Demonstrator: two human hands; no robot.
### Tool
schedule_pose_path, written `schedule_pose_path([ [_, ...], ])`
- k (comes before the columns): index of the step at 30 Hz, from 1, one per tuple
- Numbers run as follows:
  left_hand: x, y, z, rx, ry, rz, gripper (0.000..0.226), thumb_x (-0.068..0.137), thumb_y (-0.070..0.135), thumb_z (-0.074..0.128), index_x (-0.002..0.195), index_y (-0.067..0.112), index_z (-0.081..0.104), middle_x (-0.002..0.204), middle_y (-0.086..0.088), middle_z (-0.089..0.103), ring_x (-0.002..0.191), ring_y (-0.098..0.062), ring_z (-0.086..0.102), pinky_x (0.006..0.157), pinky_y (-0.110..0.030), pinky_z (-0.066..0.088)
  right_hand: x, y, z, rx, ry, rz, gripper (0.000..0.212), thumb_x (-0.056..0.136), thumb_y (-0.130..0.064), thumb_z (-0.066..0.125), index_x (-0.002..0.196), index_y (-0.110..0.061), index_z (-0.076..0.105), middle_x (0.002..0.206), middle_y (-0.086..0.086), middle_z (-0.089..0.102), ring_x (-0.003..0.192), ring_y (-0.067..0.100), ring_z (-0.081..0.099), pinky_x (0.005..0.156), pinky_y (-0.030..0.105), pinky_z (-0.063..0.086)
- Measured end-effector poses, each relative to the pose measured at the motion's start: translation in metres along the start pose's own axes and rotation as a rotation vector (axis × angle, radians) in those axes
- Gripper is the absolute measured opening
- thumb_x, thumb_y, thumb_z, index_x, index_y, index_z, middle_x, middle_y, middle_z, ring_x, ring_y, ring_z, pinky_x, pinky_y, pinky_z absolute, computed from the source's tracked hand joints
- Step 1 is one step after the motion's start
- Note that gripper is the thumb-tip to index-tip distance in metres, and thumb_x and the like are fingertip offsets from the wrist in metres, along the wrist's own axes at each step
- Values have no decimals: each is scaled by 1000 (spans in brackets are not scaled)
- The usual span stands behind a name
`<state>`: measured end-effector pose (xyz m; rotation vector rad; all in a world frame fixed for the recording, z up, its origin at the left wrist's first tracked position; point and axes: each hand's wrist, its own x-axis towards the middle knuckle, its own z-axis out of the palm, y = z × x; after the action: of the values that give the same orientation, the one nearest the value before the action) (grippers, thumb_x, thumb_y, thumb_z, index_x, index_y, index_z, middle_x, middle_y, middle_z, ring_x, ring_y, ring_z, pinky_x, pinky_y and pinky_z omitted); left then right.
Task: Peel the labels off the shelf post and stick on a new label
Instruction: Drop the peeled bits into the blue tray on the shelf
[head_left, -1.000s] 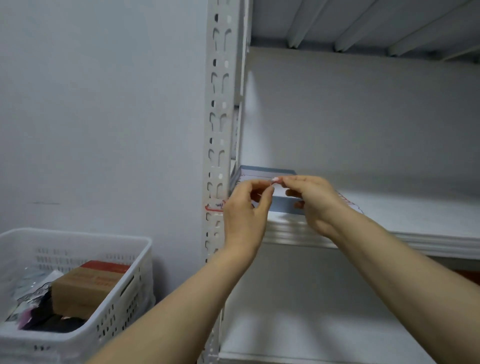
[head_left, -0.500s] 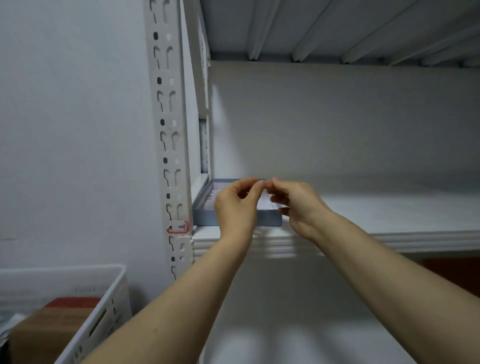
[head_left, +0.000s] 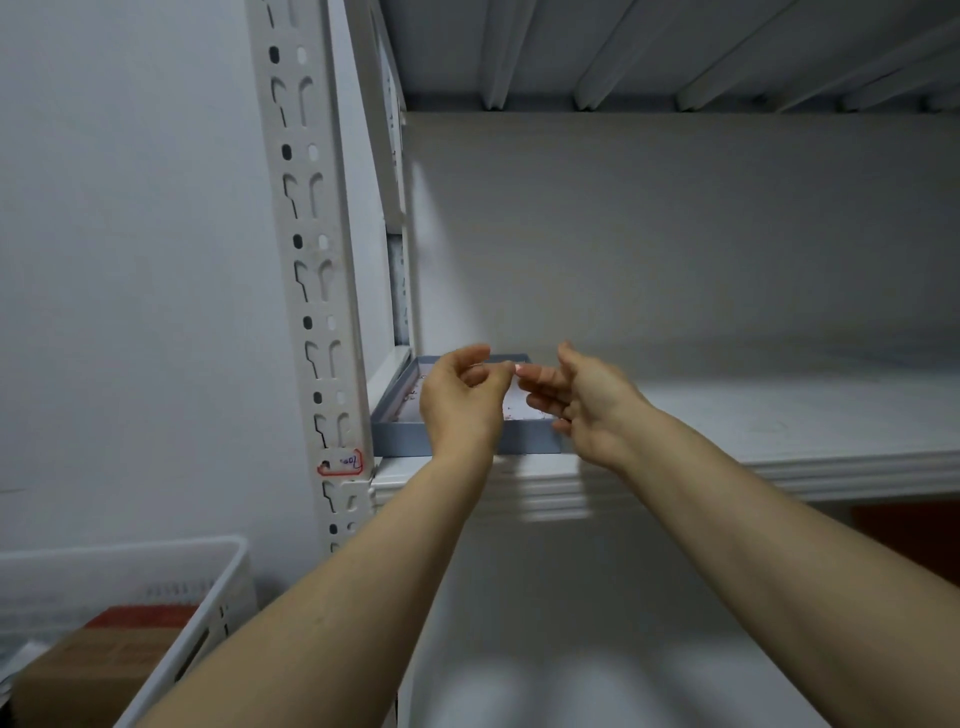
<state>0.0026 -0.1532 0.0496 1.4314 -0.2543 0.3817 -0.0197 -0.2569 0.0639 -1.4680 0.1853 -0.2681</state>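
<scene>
label (head_left: 340, 462) with a red edge sits stuck low on the front of the shelf post (head_left: 311, 249), just left of the shallow grey box (head_left: 400, 436) on the shelf (head_left: 779, 415). over that box your left hand (head_left: 460, 410) curls its fingers and your right hand (head_left: 587, 410) half bends its own, tips nearly touching; whether they pinch anything i cannot tell.
</scene>
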Motion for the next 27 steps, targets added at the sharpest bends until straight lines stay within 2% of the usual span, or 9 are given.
schedule_pose_path([
  [2,0,1,0,-13,-21,-31,4,84,15,63,82,19,62,83,1,67,83,-15,60,85,-35,50,1,-2,0,-8,13,-11,53,99,-44,29,75,-18,68,85,-7,66,79,10,52,68,27,30],
  [5,0,3,1,-10,-85,-69,22,85,14,57,65,21,63,72,0,66,69,-15,56,67,-29,48,2,-3,0,-30,44,-55,52,99,-42,31,72,-17,68,82,-2,64,77,13,49,71,28,34],
  [10,0,6,3,-54,-157,-96,11,85,15,62,77,13,69,71,-1,67,59,-10,54,54,-20,45,6,-2,0,-57,65,-81,50,99,-40,34,67,-18,65,81,-1,65,79,16,49,69,27,35],
  [13,3,3,4,-22,-150,-67,10,85,17,64,82,10,71,70,0,67,60,-9,55,57,-22,47,9,0,0,-58,72,-73,47,99,-39,36,67,-18,64,83,0,64,79,16,50,68,28,36],
  [16,8,-2,7,104,-78,-4,13,85,22,64,76,14,71,73,-1,70,66,-13,59,73,-33,55,8,0,0,-76,66,-83,40,98,-34,40,71,-19,65,85,-1,63,82,15,50,65,25,35],
  [20,10,0,10,256,-13,68,22,89,29,59,75,16,68,78,-1,69,83,-22,63,85,-40,52,5,-2,0,-18,92,-141,19,92,-15,54,102,-7,68,88,4,64,71,9,53,46,10,41],
  [22,10,3,9,264,-13,30,29,91,30,56,63,21,57,67,3,59,80,-23,58,85,-39,51,7,-1,-4,3,112,-188,29,87,-9,61,116,-9,59,92,6,64,72,10,58,38,5,37],
  [24,9,5,8,239,-52,-24,31,92,28,56,63,19,55,66,0,56,78,-23,54,84,-38,49,8,0,-8,-93,83,-306,37,80,-1,67,116,-7,59,89,5,65,72,10,60,48,2,42],
  [27,9,8,6,175,-99,-101,25,91,25,56,69,14,61,70,-4,58,76,-22,53,76,-33,46,5,2,-7,-286,37,-485,27,74,4,72,100,-3,70,87,10,70,70,4,63,70,8,52],
])
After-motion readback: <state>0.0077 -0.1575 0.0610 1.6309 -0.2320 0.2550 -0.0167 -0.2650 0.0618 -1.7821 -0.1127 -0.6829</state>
